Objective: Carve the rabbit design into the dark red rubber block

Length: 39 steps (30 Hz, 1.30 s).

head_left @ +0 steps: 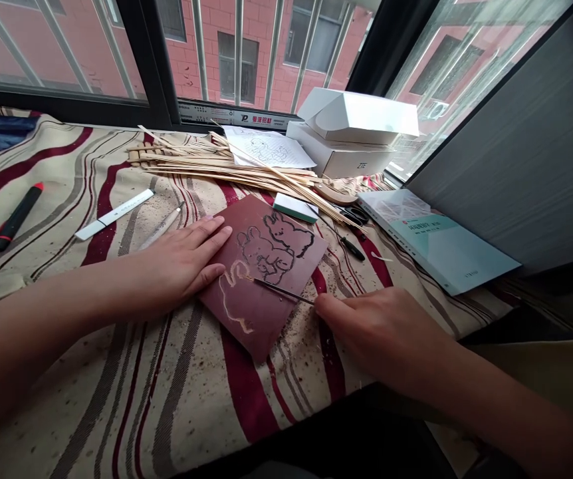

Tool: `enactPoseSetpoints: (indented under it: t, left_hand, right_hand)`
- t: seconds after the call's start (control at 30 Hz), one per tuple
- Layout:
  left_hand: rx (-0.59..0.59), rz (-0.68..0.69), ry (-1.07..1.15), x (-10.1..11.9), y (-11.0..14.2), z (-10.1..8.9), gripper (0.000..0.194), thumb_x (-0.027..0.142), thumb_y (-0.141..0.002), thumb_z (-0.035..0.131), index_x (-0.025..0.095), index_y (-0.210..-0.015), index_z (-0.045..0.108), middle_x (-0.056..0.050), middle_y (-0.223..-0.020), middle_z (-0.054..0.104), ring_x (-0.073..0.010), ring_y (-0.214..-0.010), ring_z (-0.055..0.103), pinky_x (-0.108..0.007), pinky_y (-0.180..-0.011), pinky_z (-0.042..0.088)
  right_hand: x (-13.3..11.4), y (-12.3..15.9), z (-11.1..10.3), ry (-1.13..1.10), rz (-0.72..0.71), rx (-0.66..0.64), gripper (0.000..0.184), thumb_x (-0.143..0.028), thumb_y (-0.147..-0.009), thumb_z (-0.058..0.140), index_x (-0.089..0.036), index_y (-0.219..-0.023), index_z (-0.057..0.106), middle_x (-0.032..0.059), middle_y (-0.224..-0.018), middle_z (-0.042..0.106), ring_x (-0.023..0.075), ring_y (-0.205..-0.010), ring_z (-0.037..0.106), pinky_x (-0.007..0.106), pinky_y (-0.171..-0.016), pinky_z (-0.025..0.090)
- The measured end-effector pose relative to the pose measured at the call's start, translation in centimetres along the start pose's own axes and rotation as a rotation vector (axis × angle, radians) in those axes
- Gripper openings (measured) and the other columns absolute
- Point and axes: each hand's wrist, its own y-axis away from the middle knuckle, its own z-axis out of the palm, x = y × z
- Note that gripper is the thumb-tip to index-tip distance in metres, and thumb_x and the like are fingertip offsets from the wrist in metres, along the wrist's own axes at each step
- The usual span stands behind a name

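Note:
A reddish-brown board [281, 299] lies tilted on the striped cloth. Two rabbit-like figures on it have dark outlines, and a third, nearer the left, shows pale carved lines. My left hand [177, 263] rests across the board's left edge, fingers stretched out and lying flat, holding nothing. From the right, my right hand [366, 326] is closed around a thin carving tool [286, 293]; its handle is hidden in my fist. The tool's slender dark shaft reaches over the board, its tip by the pale lines near the third figure's head.
Thin wooden strips [191, 166], a line-drawing sheet [269, 148] and a white box [351, 140] lie by the window. Around the board are an eraser-like block [295, 207], a black-handled tool [351, 248], a book [441, 243], a white cutter [115, 214] and a black-and-red marker [17, 216].

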Motion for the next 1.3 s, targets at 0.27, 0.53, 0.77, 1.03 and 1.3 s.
enactPoseSetpoints:
  t: [0.27, 0.53, 0.77, 1.03, 1.3]
  left_hand:
    - [0.008, -0.008, 0.000, 0.0, -0.1, 0.1, 0.079, 0.059, -0.107, 0.022, 0.010, -0.169, 0.029, -0.015, -0.179, 0.015, -0.0381, -0.164, 0.020, -0.054, -0.132, 0.024]
    - [0.013, 0.017, -0.007, -0.4, 0.1, 0.3, 0.085, 0.067, -0.105, 0.011, 0.013, -0.170, 0.025, -0.014, -0.179, 0.014, -0.0350, -0.165, 0.018, -0.050, -0.132, 0.022]
    - [-0.024, -0.025, -0.018, 0.2, 0.0, -0.1, 0.084, 0.061, -0.105, 0.015, 0.008, -0.169, 0.026, -0.016, -0.179, 0.011, -0.0371, -0.165, 0.016, -0.055, -0.133, 0.021]
    - [0.020, 0.004, -0.015, -0.1, 0.1, 0.3, 0.087, 0.067, -0.105, 0.010, 0.011, -0.169, 0.027, -0.015, -0.179, 0.015, -0.0359, -0.165, 0.017, -0.053, -0.132, 0.023]
    - [0.061, 0.025, -0.022, -0.9, 0.1, 1.0, 0.088, 0.070, -0.104, 0.007, 0.014, -0.170, 0.025, -0.013, -0.179, 0.015, -0.0341, -0.165, 0.018, -0.049, -0.133, 0.022]
  right_hand:
    - [-0.2, 0.2, -0.1, -0.003, 0.016, -0.021, 0.020, -0.001, -0.080, 0.048, -0.020, -0.083, 0.054, -0.0033, -0.054, 0.057, 0.0143, -0.042, 0.048, 0.034, -0.050, 0.014]
    - [0.0, 0.0, -0.4, 0.006, -0.008, -0.046, 0.022, 0.000, -0.078, 0.050, -0.020, -0.085, 0.055, -0.0037, -0.055, 0.059, 0.0141, -0.042, 0.047, 0.033, -0.050, 0.014]
    - [-0.1, 0.0, -0.7, 0.020, -0.008, -0.047, 0.024, 0.000, -0.073, 0.050, -0.020, -0.085, 0.057, -0.0035, -0.055, 0.060, 0.0144, -0.041, 0.048, 0.034, -0.049, 0.015]
    - [0.6, 0.1, -0.7, -0.031, 0.089, 0.027, 0.018, -0.011, -0.093, 0.052, -0.020, -0.081, 0.062, -0.0031, -0.056, 0.061, 0.0150, -0.046, 0.055, 0.032, -0.049, 0.023]
    - [0.8, 0.4, 0.4, -0.435, 0.258, 0.215, 0.020, -0.019, -0.104, 0.050, -0.016, -0.101, 0.069, 0.0027, -0.090, 0.078, 0.0135, -0.079, 0.074, 0.022, -0.071, 0.052]
